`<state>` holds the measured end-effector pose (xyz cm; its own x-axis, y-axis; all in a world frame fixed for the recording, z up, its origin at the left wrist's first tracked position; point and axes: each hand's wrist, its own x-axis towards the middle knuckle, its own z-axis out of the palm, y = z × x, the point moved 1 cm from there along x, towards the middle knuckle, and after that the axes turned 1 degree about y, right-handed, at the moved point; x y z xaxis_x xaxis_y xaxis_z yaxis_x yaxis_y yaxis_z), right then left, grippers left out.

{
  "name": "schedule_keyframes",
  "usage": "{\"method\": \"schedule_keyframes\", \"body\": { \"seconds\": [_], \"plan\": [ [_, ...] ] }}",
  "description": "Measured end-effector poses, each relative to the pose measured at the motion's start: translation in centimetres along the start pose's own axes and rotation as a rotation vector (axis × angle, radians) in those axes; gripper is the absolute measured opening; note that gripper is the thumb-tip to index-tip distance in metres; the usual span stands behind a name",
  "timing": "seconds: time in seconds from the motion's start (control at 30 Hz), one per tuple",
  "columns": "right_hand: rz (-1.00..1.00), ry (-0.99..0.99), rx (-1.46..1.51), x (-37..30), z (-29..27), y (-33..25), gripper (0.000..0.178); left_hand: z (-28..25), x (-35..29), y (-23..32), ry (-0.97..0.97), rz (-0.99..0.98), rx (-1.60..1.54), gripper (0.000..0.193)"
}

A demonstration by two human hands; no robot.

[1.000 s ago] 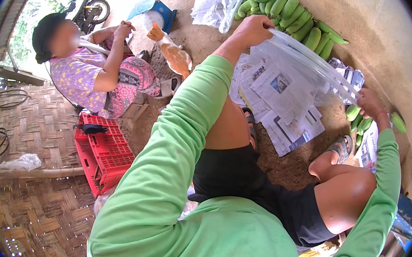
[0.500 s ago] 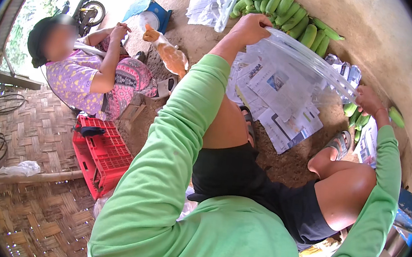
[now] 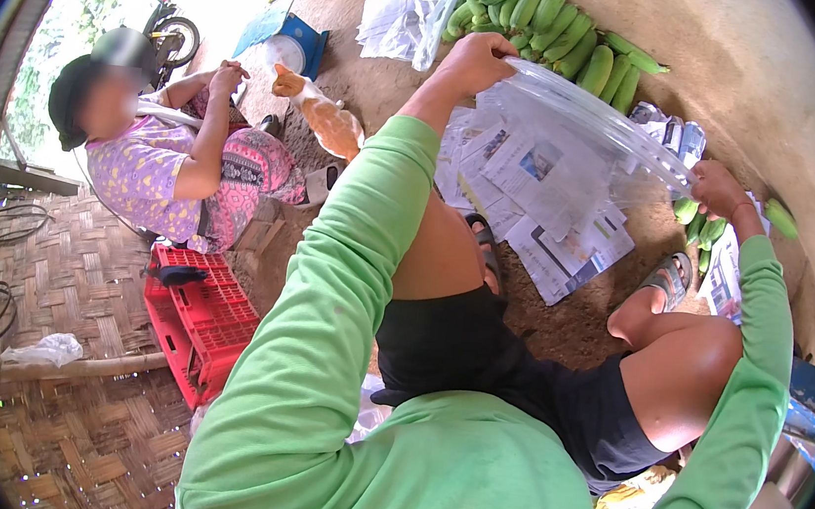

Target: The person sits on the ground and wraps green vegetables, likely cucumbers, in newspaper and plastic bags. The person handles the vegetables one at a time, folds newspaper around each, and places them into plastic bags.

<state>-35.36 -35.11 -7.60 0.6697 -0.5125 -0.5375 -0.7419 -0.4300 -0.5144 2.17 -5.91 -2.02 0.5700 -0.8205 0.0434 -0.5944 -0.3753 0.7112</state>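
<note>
A clear plastic bag [image 3: 605, 126] is stretched in a slanting line between my two hands. My left hand [image 3: 474, 65] pinches its upper left end, fingers closed. At the other end, lower and to the right, my right hand [image 3: 722, 192] grips the bag, also closed. Below the bag, printed paper sheets [image 3: 553, 266] lie overlapping on the ground between my feet; some show through the plastic. Just beyond my left hand is a pile of long green gourds [image 3: 556, 27]. A few more green gourds [image 3: 699, 226] lie beside my right hand.
At left a person [image 3: 155, 153] sits with hands together, near an orange-and-white cat [image 3: 323, 116] and a blue scale [image 3: 286, 41]. A red plastic crate [image 3: 207, 323] stands by my left arm. White plastic bags [image 3: 407, 24] lie left of the gourd pile. A wall [image 3: 793, 86] curves along the right.
The whole view has shifted slightly. Both hands keep the bag stretched in much the same position. The cat and the seated person look nearly unchanged.
</note>
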Motion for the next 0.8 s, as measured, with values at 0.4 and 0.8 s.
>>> {"method": "schedule_keyframes", "body": {
  "seconds": [0.4,0.8],
  "plan": [
    [-0.023,0.007,-0.086,-0.7,0.1,-1.3,0.028,0.3,0.8,-1.6,-0.036,-0.097,0.005,0.039],
    [0.003,-0.024,-0.271,-1.4,-1.1,-1.0,0.03,1.0,2.6,-4.0,-0.142,-0.098,-0.136,0.041]
  ]
}}
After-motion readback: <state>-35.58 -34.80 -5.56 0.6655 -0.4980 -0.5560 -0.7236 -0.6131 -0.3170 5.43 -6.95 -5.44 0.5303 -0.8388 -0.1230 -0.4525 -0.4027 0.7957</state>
